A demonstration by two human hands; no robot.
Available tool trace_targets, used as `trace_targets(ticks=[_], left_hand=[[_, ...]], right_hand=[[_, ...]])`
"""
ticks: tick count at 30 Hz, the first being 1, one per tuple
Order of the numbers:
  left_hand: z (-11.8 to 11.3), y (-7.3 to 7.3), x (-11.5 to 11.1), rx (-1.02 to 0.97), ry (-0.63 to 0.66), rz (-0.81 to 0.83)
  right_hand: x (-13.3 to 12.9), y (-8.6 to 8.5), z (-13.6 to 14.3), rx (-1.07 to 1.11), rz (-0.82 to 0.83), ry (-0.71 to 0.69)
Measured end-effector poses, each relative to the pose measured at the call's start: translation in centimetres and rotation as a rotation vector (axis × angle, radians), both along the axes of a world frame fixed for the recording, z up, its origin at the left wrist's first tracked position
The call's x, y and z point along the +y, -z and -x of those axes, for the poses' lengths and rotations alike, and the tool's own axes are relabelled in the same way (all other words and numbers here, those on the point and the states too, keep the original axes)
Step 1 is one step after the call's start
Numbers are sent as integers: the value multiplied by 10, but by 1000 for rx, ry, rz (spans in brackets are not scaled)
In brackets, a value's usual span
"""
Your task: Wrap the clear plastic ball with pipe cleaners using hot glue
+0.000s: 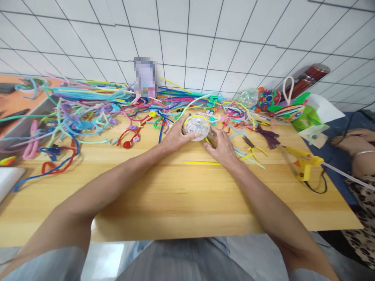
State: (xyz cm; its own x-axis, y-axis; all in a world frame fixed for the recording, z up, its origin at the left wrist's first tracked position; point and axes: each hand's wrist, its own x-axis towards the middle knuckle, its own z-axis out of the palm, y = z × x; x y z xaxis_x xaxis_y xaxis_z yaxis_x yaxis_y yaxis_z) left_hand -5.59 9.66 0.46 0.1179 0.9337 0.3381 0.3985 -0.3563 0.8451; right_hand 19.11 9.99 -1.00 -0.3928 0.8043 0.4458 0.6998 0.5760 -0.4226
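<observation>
A clear, glittery ball (195,128) with iridescent flecks is held just above the table, about mid-view. My left hand (176,137) grips it from the left, thumb laid over its front. A yellow pipe cleaner (194,116) curves around the ball's upper edge and shows again at its lower right. On that side, my right hand (222,146) has its fingers curled around the pipe cleaner's end; the exact contact is partly hidden. Another straight yellow pipe cleaner (202,162) lies on the table beneath the hands.
Bundles of coloured pipe cleaners (96,95) line the wall. On the right are pliers (251,145), a yellow glue gun (306,160) with a cord, and a decorated ball (268,99). A red headband-like piece (128,138) lies left. Another person's arm (359,144) rests at the right edge.
</observation>
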Motion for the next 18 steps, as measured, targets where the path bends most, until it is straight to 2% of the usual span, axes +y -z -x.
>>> trace_targets(ticks=[4,8,13,18], left_hand=[[5,15,-3,-27,-8,-23],[12,25,-5,-19,5,-80],[16,24,0,18,99,-173],[16,20,2,18,111,-161]], right_hand=[[0,2,1,105,-31,-111],[-2,3,4,123,-39,-116],[-1,5,5,125,-34,-90],[0,7,5,100,-23,-87]])
